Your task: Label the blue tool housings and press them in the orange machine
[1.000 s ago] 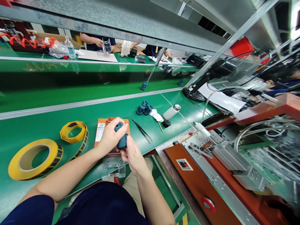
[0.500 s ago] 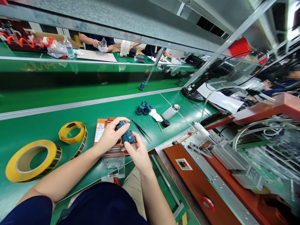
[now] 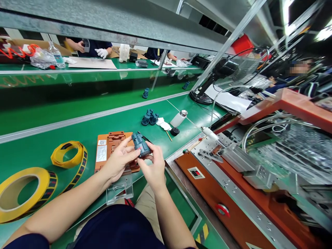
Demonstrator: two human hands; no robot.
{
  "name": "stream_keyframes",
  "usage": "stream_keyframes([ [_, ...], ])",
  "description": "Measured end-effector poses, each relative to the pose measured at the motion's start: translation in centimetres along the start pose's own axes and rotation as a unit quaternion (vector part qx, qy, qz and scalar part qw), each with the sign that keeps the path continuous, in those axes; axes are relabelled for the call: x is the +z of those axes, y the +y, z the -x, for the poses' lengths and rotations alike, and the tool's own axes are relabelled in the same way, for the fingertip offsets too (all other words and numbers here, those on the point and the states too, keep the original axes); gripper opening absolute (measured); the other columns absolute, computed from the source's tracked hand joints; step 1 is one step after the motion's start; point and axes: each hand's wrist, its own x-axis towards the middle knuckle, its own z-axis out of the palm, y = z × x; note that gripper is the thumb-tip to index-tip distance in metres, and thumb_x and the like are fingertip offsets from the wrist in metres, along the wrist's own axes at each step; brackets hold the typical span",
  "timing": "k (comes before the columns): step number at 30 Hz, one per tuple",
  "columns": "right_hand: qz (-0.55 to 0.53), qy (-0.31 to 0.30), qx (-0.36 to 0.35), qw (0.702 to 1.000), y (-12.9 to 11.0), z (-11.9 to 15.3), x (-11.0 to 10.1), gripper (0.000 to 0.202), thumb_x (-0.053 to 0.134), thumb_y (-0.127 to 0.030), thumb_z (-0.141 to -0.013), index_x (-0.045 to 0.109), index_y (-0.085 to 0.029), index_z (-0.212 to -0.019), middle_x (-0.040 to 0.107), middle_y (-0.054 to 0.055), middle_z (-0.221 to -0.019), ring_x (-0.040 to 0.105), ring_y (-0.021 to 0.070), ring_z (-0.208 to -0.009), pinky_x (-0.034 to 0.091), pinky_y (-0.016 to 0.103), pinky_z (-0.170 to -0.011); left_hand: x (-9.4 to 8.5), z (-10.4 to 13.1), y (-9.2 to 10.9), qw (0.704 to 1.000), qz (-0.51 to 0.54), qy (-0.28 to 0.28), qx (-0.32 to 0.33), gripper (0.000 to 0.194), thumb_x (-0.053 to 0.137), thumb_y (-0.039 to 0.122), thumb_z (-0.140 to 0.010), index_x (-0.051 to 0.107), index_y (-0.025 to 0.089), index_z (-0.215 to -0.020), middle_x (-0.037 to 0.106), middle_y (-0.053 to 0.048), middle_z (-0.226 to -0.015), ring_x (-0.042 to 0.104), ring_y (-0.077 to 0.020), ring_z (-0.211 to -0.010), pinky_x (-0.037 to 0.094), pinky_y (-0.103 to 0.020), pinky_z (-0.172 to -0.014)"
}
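Between my two hands is a small dark blue battery pack [image 3: 140, 145] with a red mark on its side. The fingers of my left hand [image 3: 119, 159] pinch it from the left. From the right and below, my right hand [image 3: 153, 169] grips its lower end. Just behind my left hand lies a brown fixture [image 3: 116, 137] with a white QR label, partly covered by that hand. A clear plastic flap [image 3: 119, 192] hangs at its near side. Black tweezers [image 3: 146, 139] show partly behind the pack. Several similar blue packs [image 3: 147, 117] stand farther back on the green bench.
To my left lie a big yellow tape roll [image 3: 33, 173] and a smaller one [image 3: 68, 155]. A white bottle [image 3: 178, 118], white cloth [image 3: 163, 123] and black cap [image 3: 174, 131] sit ahead. A machine [image 3: 207, 193] fills the right; a fan [image 3: 207, 86] stands behind. Co-workers sit opposite.
The pack has been turned in my hands and moved off the fixture, which shows more now. My left fingers have shifted from its top to its side. The whole view has swung right.
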Motion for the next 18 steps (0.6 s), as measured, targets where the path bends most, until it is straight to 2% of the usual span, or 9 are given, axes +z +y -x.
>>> stream_keyframes([
  [6,0.079,0.010,-0.117,0.990,0.7,0.6,-0.3,0.059,0.066,-0.013,-0.088,0.047,-0.025,-0.143,0.057,0.012,-0.120,0.061,0.0256,-0.108,0.063,0.038,-0.077,0.4,0.0,-0.2,0.999,0.024,0.015,0.016,0.088,0.088,0.022,-0.072,0.042,0.019,-0.147,0.075,-0.006,-0.095,0.070,-0.0153,-0.078,0.052,-0.030,-0.084],
  [11,0.129,0.016,-0.196,0.972,1.3,1.3,-0.1,0.066,0.061,-0.007,-0.089,0.042,-0.029,-0.148,0.059,0.011,-0.118,0.062,0.0242,-0.106,0.061,0.040,-0.084,0.5,0.3,-0.1,0.999,0.014,0.043,0.020,0.073,0.089,0.024,-0.070,0.054,0.018,-0.134,0.077,-0.007,-0.096,0.072,-0.0166,-0.083,0.053,-0.026,-0.081],
  [13,0.102,0.021,-0.184,0.977,1.5,1.7,0.1,0.063,0.063,-0.008,-0.088,0.045,-0.029,-0.145,0.059,0.010,-0.115,0.063,0.0236,-0.104,0.061,0.039,-0.084,0.5,0.3,-0.2,0.999,-0.005,0.050,0.019,0.070,0.089,0.027,-0.071,0.055,0.017,-0.131,0.077,-0.007,-0.096,0.072,-0.0172,-0.082,0.054,-0.026,-0.080],
  [15,0.039,0.033,-0.129,0.990,1.6,1.9,0.1,0.060,0.070,-0.013,-0.086,0.050,-0.028,-0.139,0.059,0.010,-0.114,0.062,0.0234,-0.104,0.062,0.035,-0.080,0.6,0.4,-0.4,0.999,-0.021,0.043,0.018,0.072,0.087,0.034,-0.074,0.053,0.017,-0.135,0.078,-0.009,-0.096,0.073,-0.0194,-0.083,0.055,-0.028,-0.080],
  [18,-0.047,0.049,-0.043,0.997,1.5,2.1,-0.3,0.057,0.078,-0.020,-0.080,0.054,-0.026,-0.132,0.057,0.009,-0.116,0.063,0.0226,-0.104,0.063,0.029,-0.072,1.3,0.8,-0.6,0.999,-0.037,0.025,0.003,0.088,0.088,0.037,-0.073,0.044,0.019,-0.147,0.078,-0.011,-0.102,0.075,-0.0227,-0.090,0.056,-0.031,-0.083],
])
